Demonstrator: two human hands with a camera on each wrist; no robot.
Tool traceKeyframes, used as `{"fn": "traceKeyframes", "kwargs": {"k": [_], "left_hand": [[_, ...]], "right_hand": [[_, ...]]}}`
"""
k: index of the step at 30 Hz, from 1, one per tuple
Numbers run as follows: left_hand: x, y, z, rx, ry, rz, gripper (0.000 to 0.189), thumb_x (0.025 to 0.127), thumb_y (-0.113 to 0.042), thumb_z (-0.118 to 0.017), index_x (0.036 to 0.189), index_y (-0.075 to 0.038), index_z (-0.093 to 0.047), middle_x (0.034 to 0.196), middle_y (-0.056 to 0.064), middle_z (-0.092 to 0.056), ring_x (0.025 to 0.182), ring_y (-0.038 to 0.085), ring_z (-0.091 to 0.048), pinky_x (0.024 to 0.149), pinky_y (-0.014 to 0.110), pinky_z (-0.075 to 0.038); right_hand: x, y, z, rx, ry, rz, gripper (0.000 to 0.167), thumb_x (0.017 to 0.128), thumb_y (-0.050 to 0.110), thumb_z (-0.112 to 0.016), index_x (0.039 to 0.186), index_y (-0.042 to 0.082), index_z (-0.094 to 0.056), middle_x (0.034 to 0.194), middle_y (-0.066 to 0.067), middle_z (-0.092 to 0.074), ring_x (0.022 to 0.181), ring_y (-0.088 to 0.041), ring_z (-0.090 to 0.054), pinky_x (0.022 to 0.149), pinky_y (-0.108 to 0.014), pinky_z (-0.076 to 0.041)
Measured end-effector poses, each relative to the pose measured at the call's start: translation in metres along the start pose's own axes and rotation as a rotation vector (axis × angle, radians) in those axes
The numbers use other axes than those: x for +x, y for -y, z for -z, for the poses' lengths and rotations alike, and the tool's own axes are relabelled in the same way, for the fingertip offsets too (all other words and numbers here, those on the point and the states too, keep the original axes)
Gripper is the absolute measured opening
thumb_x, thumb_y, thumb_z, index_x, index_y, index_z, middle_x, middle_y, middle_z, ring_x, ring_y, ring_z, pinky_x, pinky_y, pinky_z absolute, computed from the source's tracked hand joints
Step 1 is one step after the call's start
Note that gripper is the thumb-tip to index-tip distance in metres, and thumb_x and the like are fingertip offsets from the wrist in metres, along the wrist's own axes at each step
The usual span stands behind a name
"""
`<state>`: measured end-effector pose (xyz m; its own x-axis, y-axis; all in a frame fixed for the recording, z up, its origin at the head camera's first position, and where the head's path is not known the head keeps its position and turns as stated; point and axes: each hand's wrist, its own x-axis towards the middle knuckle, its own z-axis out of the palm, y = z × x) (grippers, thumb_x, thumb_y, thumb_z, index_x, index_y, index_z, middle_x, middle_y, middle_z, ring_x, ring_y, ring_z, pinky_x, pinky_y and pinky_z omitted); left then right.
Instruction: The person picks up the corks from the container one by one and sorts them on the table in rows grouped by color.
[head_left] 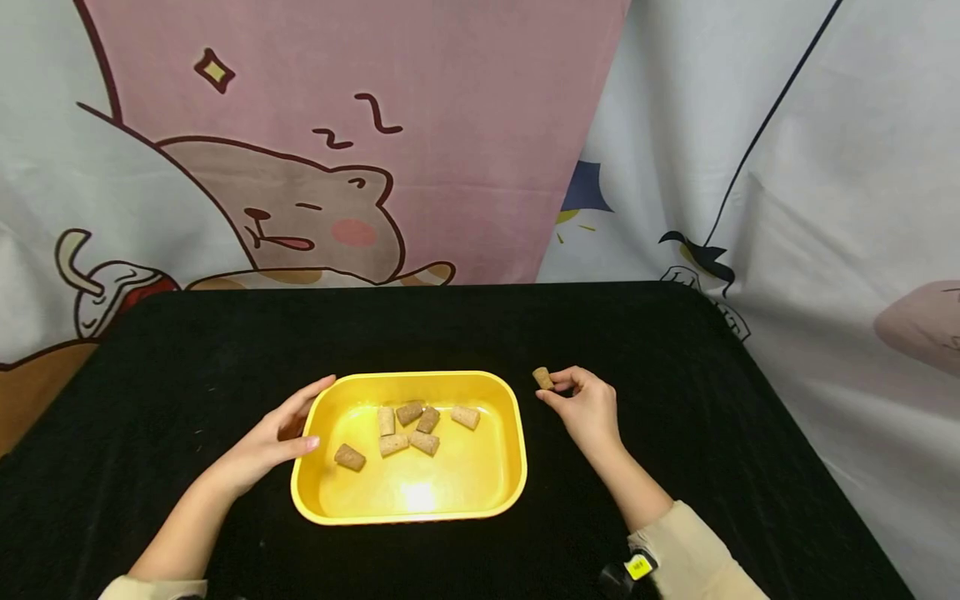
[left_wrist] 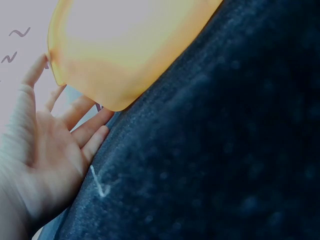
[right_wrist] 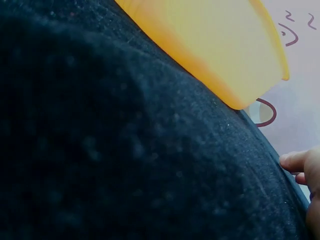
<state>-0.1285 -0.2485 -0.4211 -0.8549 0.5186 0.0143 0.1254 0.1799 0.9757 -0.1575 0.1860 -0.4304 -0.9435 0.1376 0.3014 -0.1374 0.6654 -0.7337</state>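
An oblong yellow basin (head_left: 472, 485) with rounded corners stands upright on my tabletop (head_left: 225, 350), my left hand (head_left: 262, 446) touching its rim at nine o'clock. Seven tan-to-brown cork pieces (head_left: 393, 445) lie inside, mostly clustered just above centre; one rests apart toward nine, another toward two. My right hand (head_left: 591, 408) pinches an eighth cork (head_left: 543, 378), tilted, outside at two o'clock.

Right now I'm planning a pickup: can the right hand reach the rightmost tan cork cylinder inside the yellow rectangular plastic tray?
Probably yes: nothing covers that cylinder in the open tray, but the right hand pinches another cylinder.
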Motion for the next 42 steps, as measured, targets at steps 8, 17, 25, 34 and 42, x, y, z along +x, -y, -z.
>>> {"fn": "traceKeyframes", "kwargs": {"k": [8,17,25,34,42], "left_hand": [[-0.0002,0.0001,0.0004,0.002,0.001,-0.002,0.065,0.093,-0.007,-0.051,0.151,-0.008,-0.021,0.142,0.030,-0.035,0.114,0.021,-0.054,0.086,0.034,-0.049],[0.0002,0.0004,0.0002,0.010,-0.006,0.003,0.065,0.094,-0.008,-0.051,0.151,-0.008,-0.021,0.142,0.030,-0.035,0.114,0.020,-0.054,0.086,0.035,-0.049],[0.0000,-0.0004,-0.0003,0.009,-0.003,0.001,0.065,0.094,-0.008,-0.051,0.151,-0.007,-0.020,0.141,0.031,-0.036,0.112,0.021,-0.055,0.086,0.035,-0.049],[-0.0006,0.0005,0.0000,0.001,-0.002,0.005,0.065,0.094,-0.007,-0.050,0.151,-0.008,-0.020,0.142,0.030,-0.034,0.113,0.020,-0.054,0.086,0.035,-0.049],[-0.0001,0.0016,0.0003,0.005,-0.003,-0.008,0.065,0.094,-0.007,-0.050,0.151,-0.008,-0.020,0.142,0.030,-0.036,0.113,0.021,-0.054,0.086,0.034,-0.049]], "right_hand": [[-0.0006,-0.0008,-0.0030,-0.023,0.011,-0.012,0.023,0.071,0.014,-0.084,0.088,0.010,-0.069,0.084,-0.002,-0.065,0.072,-0.014,-0.059,0.060,-0.028,-0.049],[-0.0014,0.0002,-0.0035,-0.040,0.023,0.000,0.023,0.072,0.015,-0.084,0.087,0.010,-0.068,0.084,-0.002,-0.065,0.072,-0.014,-0.058,0.061,-0.030,-0.049],[-0.0003,-0.0015,-0.0043,-0.053,0.023,0.020,0.023,0.072,0.016,-0.084,0.086,0.010,-0.067,0.083,-0.002,-0.066,0.071,-0.013,-0.059,0.060,-0.028,-0.050],[-0.0003,-0.0007,-0.0044,-0.061,0.033,0.020,0.021,0.074,0.015,-0.083,0.086,0.010,-0.067,0.082,-0.002,-0.066,0.070,-0.014,-0.058,0.059,-0.028,-0.049],[0.0007,-0.0013,-0.0019,-0.047,0.057,0.012,0.020,0.074,0.013,-0.083,0.087,0.010,-0.068,0.082,-0.001,-0.067,0.072,-0.014,-0.059,0.061,-0.030,-0.048]]}}
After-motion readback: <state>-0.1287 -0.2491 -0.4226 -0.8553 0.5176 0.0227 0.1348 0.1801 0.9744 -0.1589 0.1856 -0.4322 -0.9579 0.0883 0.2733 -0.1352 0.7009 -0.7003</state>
